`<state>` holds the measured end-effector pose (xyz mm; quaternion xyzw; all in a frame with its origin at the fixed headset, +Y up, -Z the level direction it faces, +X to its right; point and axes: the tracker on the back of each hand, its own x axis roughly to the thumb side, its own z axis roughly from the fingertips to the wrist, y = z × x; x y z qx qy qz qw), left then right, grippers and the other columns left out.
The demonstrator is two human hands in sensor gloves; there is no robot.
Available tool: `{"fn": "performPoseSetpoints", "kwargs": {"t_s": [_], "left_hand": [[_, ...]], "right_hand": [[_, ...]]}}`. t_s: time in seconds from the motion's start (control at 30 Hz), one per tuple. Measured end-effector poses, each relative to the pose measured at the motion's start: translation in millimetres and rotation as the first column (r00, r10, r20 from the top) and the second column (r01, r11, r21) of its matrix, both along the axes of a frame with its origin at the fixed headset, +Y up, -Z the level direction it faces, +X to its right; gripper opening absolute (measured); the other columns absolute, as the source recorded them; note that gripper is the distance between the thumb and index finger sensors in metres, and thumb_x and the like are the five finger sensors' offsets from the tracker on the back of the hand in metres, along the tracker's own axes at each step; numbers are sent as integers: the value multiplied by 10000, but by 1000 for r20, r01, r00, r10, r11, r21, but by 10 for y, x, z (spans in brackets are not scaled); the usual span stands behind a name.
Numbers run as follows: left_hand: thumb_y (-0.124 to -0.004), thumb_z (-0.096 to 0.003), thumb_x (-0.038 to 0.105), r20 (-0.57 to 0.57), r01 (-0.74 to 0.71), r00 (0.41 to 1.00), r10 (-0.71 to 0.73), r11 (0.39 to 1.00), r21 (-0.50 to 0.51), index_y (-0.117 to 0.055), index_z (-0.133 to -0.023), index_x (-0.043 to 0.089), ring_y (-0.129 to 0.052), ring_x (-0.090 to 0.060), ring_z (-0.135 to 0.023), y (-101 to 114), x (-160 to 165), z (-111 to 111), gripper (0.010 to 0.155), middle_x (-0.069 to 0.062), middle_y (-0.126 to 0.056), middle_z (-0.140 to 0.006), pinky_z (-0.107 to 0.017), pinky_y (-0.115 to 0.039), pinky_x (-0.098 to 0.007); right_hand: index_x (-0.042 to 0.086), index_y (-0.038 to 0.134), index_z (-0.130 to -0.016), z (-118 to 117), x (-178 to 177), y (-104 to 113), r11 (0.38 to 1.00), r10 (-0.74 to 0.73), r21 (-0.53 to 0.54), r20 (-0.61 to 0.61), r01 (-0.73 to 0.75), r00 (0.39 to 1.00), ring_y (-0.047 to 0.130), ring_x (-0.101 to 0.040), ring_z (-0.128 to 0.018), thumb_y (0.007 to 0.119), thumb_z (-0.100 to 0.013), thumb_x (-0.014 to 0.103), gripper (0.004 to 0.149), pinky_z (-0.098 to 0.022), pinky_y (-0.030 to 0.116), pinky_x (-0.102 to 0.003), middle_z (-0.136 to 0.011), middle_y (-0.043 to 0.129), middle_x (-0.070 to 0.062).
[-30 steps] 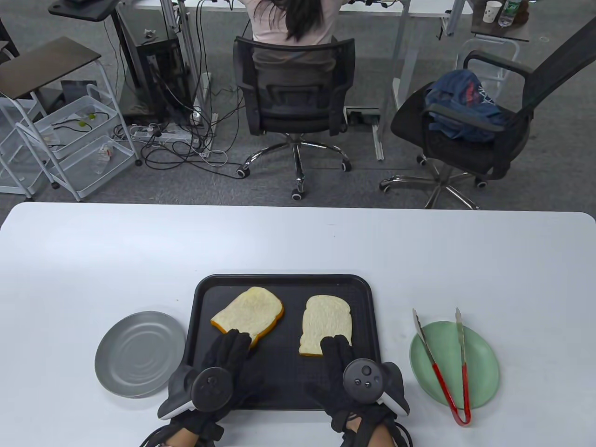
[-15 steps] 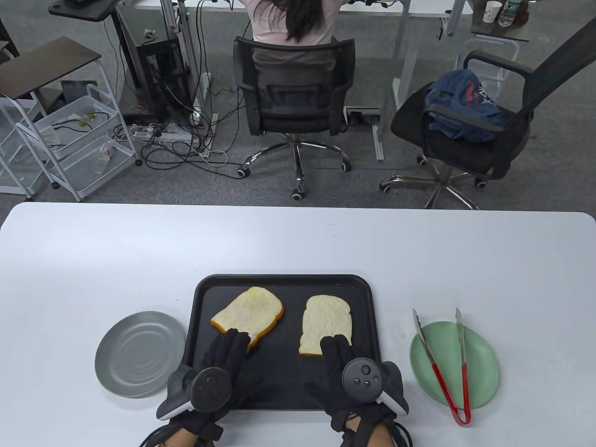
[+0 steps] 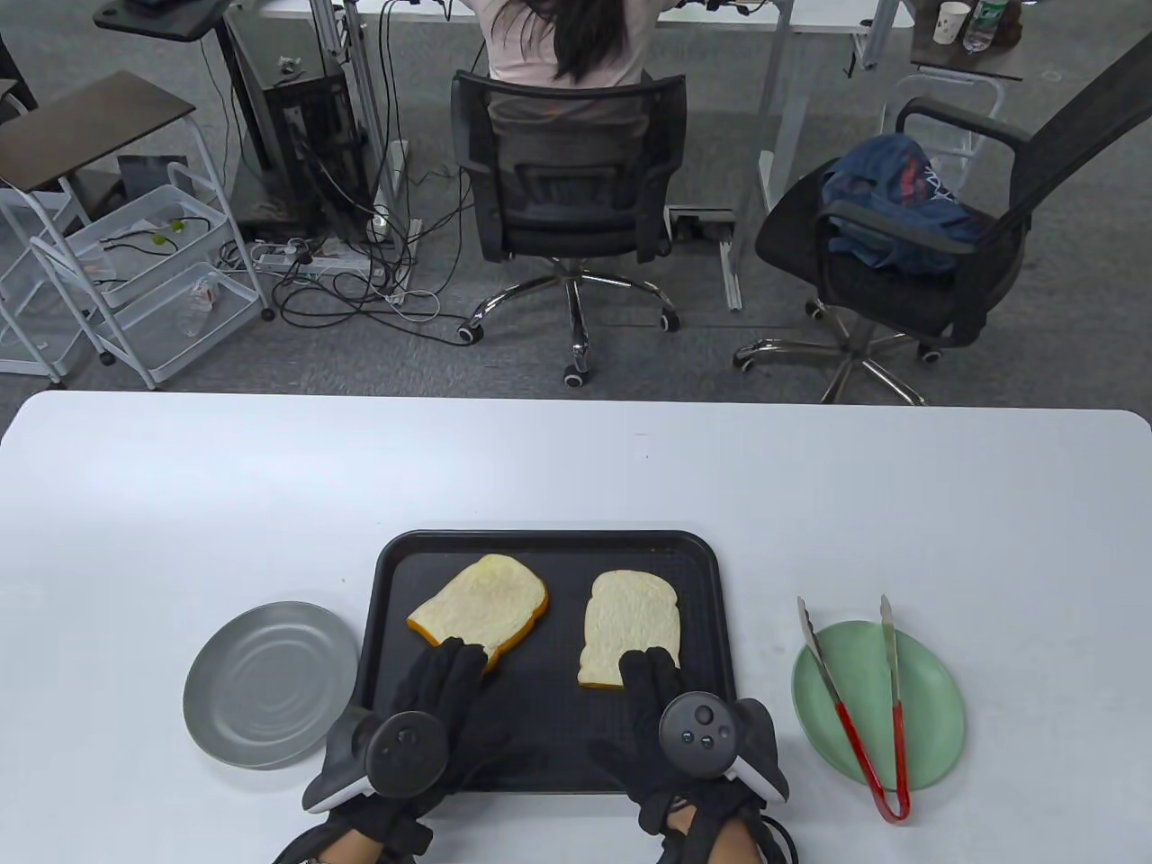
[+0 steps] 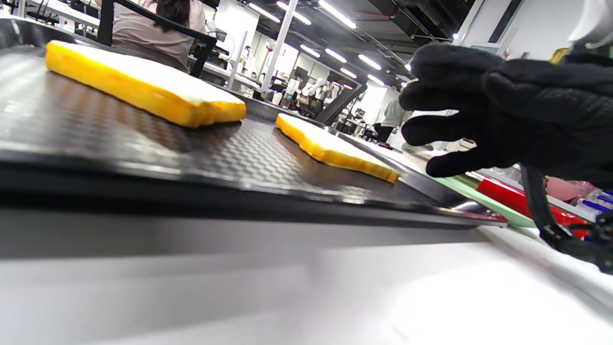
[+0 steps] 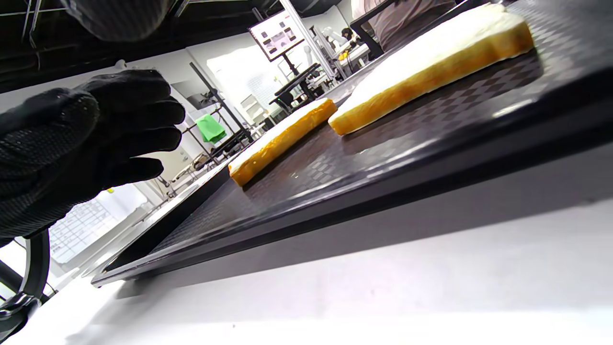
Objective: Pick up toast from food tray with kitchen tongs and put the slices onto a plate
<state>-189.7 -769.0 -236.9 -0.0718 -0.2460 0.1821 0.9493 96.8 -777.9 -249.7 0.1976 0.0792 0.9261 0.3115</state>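
Observation:
Two toast slices lie flat on the black tray (image 3: 558, 670): the left slice (image 3: 481, 598) and the right slice (image 3: 630, 621). My left hand (image 3: 441, 688) hovers over the tray's near part, its fingertips at the left slice's near corner. My right hand (image 3: 652, 684) covers the right slice's near edge. Both hands hold nothing, fingers loosely bent. The red-handled tongs (image 3: 850, 733) lie spread across the green plate (image 3: 927, 711), right of the tray. In the left wrist view the right hand (image 4: 503, 110) hangs above the tray. The right wrist view shows the left hand (image 5: 86, 139).
A grey metal plate (image 3: 270, 684) sits left of the tray. Past the white table's far edge (image 3: 576, 400) stand office chairs, one with a seated person (image 3: 567, 45), and a wire cart (image 3: 135, 270) on the floor.

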Motion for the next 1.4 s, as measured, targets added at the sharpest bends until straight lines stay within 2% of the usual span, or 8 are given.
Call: {"fn": "performPoseSetpoints", "kwargs": {"t_s": [0.17, 0.4, 0.6, 0.8, 1.0, 1.2, 1.4], "left_hand": [[-478, -705, 591, 4, 1, 1000, -1, 1000, 2, -98, -1241, -16, -274, -643, -1099, 0, 4, 3, 894, -375, -147, -1249, -801, -407, -707], [-478, -706, 591, 5, 1, 1000, -1, 1000, -1, -96, -1241, -16, -277, -642, -1099, 3, 6, 4, 895, -376, -144, -1249, -800, -408, -708], [-478, -706, 590, 7, 4, 1000, -4, 1000, -3, -95, -1241, -16, -275, -643, -1099, 5, 10, 5, 894, -375, -145, -1249, -800, -408, -708], [-478, -706, 590, 11, 8, 1000, -8, 1000, -9, -95, -1240, -16, -277, -642, -1099, 3, 18, 5, 894, -376, -144, -1249, -799, -407, -708], [-479, -706, 590, 14, 12, 1000, -11, 1000, -15, -94, -1240, -17, -277, -644, -1098, 4, 18, 3, 896, -375, -145, -1250, -800, -407, -708], [-479, -705, 590, 14, 12, 1000, -12, 1000, -20, -94, -1240, -15, -278, -643, -1099, 4, 18, -2, 894, -376, -146, -1249, -801, -408, -707], [-479, -705, 590, 15, 15, 1000, -15, 1000, -24, -93, -1240, -17, -278, -644, -1099, 6, 18, -5, 897, -377, -144, -1249, -799, -408, -709]], "right_hand": [[120, 108, -1010, 11, 34, 62, 999, -4, 36, 29, 3, 1000, 252, -620, -889, 688, -455, 570, 921, -530, 458, -754, -1046, 81, -316], [120, 120, -1014, 58, 241, 269, 989, -46, 145, 122, 28, 992, 245, -616, -896, 698, -450, 569, 924, -539, 449, -754, -1048, 118, -309], [103, 144, -1023, 113, 630, 425, 974, -64, 228, 299, -6, 952, 246, -617, -898, 736, -437, 574, 956, -540, 441, -760, -1053, 119, -314], [78, 181, -1032, 164, 1029, 485, 965, -69, 258, 451, -55, 890, 234, -621, -899, 791, -418, 558, 990, -542, 426, -769, -1055, 128, -323], [48, 195, -1031, 156, 1281, 462, 967, -65, 242, 534, -79, 843, 225, -616, -908, 831, -398, 537, 1022, -546, 401, -782, -1056, 132, -329], [15, 191, -1023, 123, 1598, 334, 977, -35, 185, 623, -103, 781, 212, -620, -905, 856, -383, 529, 1057, -542, 383, -791, -1048, 129, -345], [0, 185, -1020, 103, 1744, 219, 990, -11, 112, 675, -88, 738, 201, -627, -903, 869, -374, 529, 1079, -541, 370, -797, -1045, 126, -352]]}}
